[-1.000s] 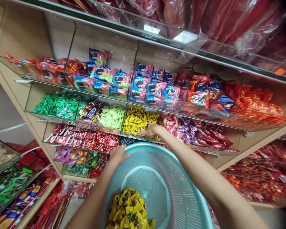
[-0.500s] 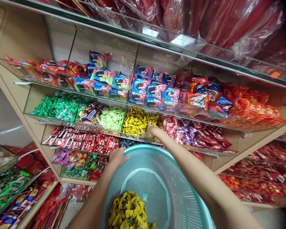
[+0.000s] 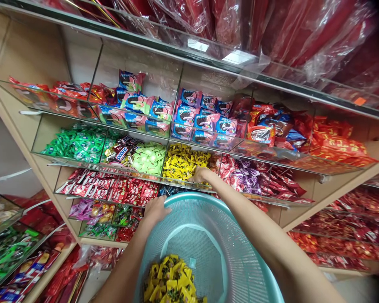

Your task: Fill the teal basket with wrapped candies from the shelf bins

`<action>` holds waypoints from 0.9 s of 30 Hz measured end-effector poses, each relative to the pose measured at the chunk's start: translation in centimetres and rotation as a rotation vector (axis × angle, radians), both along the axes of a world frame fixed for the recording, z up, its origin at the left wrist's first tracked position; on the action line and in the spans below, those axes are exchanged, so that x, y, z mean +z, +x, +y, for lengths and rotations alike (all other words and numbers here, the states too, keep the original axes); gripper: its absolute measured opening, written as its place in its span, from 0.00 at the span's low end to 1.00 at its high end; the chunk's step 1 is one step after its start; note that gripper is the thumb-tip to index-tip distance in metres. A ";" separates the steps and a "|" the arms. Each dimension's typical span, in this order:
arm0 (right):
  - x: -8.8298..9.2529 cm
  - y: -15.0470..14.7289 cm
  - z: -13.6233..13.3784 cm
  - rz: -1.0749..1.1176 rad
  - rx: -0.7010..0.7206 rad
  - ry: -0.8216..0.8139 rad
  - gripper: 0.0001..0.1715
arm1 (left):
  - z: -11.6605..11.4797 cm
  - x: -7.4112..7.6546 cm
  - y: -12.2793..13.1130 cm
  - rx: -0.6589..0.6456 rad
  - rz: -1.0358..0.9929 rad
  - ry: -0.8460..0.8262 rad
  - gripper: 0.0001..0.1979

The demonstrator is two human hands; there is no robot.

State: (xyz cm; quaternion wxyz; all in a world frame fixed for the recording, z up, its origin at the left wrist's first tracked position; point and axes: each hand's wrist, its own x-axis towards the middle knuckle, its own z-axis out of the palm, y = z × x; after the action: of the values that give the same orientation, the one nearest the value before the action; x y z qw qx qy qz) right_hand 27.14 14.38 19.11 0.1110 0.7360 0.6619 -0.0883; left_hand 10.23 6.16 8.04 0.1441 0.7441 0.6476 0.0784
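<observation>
My left hand [image 3: 155, 209] grips the far left rim of a teal plastic mesh basket [image 3: 249, 248]. Yellow-wrapped candies [image 3: 170, 280] lie in a heap at the basket's near left side, and the rest of its pale bottom shows. Beyond the basket, my right hand [image 3: 201, 174] reaches into the front right of a clear shelf bin filled with the same kind of yellow candies [image 3: 180, 162]. Its fingers dip down among the candies behind the bin's front edge, so whether they hold any is hidden.
Beside the yellow bin are light green candies [image 3: 148, 156] on the left and red-and-white and purple candies [image 3: 246, 176] on the right. Blue cookie packs [image 3: 205, 120] fill the shelf above. A glass shelf edge [image 3: 208, 57] runs overhead, below plastic-wrapped red items.
My right hand has sunk slightly lower into the yellow candies, and its raised thumb has come down. My left hand and the basket stay almost where they were.
</observation>
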 end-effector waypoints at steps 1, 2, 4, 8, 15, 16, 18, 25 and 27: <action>0.3 0.1 -0.2 0.006 0.007 -0.002 0.49 | 0.0 0.0 0.0 -0.001 -0.002 -0.003 0.18; 0.6 0.1 -0.4 0.012 0.014 -0.004 0.48 | 0.0 0.0 0.0 -0.002 -0.004 -0.006 0.17; 0.8 0.2 -0.6 0.018 0.024 -0.010 0.47 | 0.1 0.0 0.1 -0.001 -0.008 -0.010 0.17; 0.1 -0.1 -0.1 0.004 0.010 -0.017 0.53 | 0.1 0.2 0.2 0.008 -0.006 -0.019 0.17; 0.1 -0.2 -0.3 0.027 -0.011 0.001 0.48 | 0.4 -0.1 0.0 0.000 -0.005 -0.002 0.19; 0.5 -0.1 -0.6 0.042 -0.007 0.002 0.45 | 0.5 -0.2 0.0 -0.001 -0.004 0.000 0.19; 1.2 0.0 -1.1 0.076 -0.006 0.002 0.41 | 0.6 -0.4 -0.1 0.002 -0.004 -0.001 0.20; 3.0 0.5 -1.5 0.214 -0.036 0.042 0.44 | 0.5 0.0 0.0 0.008 -0.005 -0.014 0.19; 3.6 0.7 -1.3 0.249 -0.035 0.078 0.44 | 0.5 0.1 0.0 0.001 -0.002 -0.015 0.19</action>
State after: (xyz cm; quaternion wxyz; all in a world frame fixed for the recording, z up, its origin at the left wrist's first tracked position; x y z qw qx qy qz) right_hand 27.87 13.09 22.69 -0.0023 0.7347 0.6605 -0.1550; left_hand 10.21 6.63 8.16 0.1502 0.7427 0.6484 0.0743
